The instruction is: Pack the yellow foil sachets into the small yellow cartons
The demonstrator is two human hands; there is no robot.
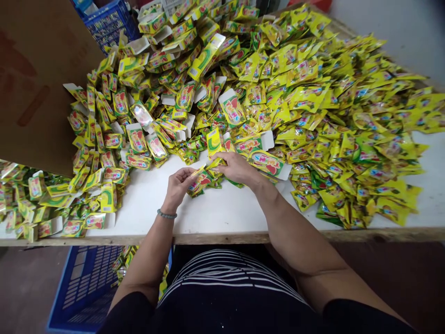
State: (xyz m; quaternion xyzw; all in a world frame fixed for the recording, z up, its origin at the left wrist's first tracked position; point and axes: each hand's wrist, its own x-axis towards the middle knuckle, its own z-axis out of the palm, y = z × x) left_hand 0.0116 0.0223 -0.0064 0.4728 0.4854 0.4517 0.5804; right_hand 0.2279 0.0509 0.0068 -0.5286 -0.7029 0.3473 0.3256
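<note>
My left hand [178, 186], with a beaded bracelet on its wrist, pinches a small yellow-green printed carton [199, 182] just above the white table. Close on its right, my right hand [236, 167] has its fingers closed around a yellow packet [216, 163] at the carton's upper right end. Whether the packet's tip is inside the carton I cannot tell. Beneath both hands lie more packets, partly hidden. Just beyond the right hand stands a yellow carton [214, 141], and a carton with a white flap [266, 162] lies by the right wrist.
Shiny yellow packets [333, 106] form a large heap on the right. Small cartons [139, 139] are piled at the left and back, beside a big brown cardboard box [41, 79]. A blue crate [83, 287] stands below the table's wooden front edge [222, 238]; another blue crate [111, 23] is behind.
</note>
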